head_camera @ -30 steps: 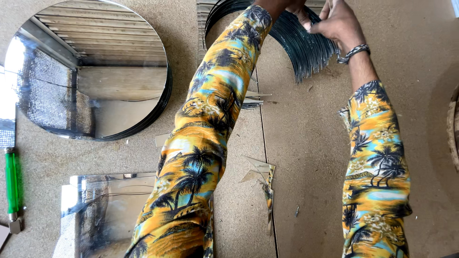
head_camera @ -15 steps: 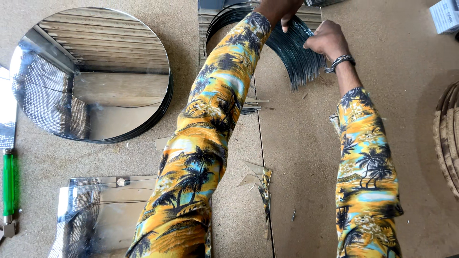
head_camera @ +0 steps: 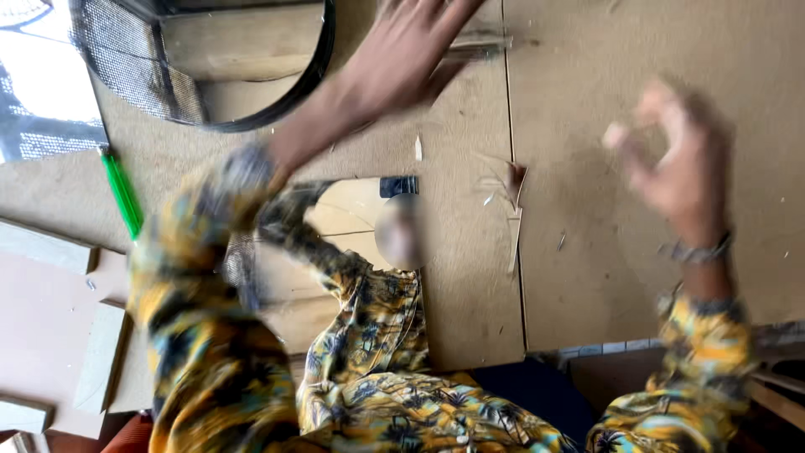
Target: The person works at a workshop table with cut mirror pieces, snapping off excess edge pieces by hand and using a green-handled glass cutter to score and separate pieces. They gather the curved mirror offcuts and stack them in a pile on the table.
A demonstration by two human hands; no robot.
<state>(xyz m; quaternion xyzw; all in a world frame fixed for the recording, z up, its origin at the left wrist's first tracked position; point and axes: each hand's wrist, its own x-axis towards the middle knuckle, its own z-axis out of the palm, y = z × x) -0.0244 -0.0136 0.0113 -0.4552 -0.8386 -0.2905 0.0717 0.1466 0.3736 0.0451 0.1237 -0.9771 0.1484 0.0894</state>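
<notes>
The left hand (head_camera: 398, 54) is blurred over the board table (head_camera: 637, 50) at about 12 o'clock in the view, fingers spread wide and flat, with nothing seen in its grasp. It hovers just beside the dark rim of the round mirror (head_camera: 251, 63), which lies at 11 o'clock and shows wooden slats and mesh in its glass. Whether the palm touches the table cannot be told through the blur.

The right hand (head_camera: 675, 159) sits at 2 o'clock, also smeared by motion, its fingers loosely curled and partly open; no object can be made out between them. A metal bracelet (head_camera: 696, 250) rings that wrist, above a yellow patterned sleeve (head_camera: 704, 352).

Near the centre lies a rectangular mirror (head_camera: 352, 252), reflecting the person's patterned shirt. At 9 o'clock from it a green-handled tool (head_camera: 122, 193) rests on the table, well apart from both hands. Thin offcut slivers (head_camera: 513, 210) lie along the seam between the 2 boards, between the hands. Pale wooden blocks (head_camera: 46, 247) sit at 8 o'clock.
</notes>
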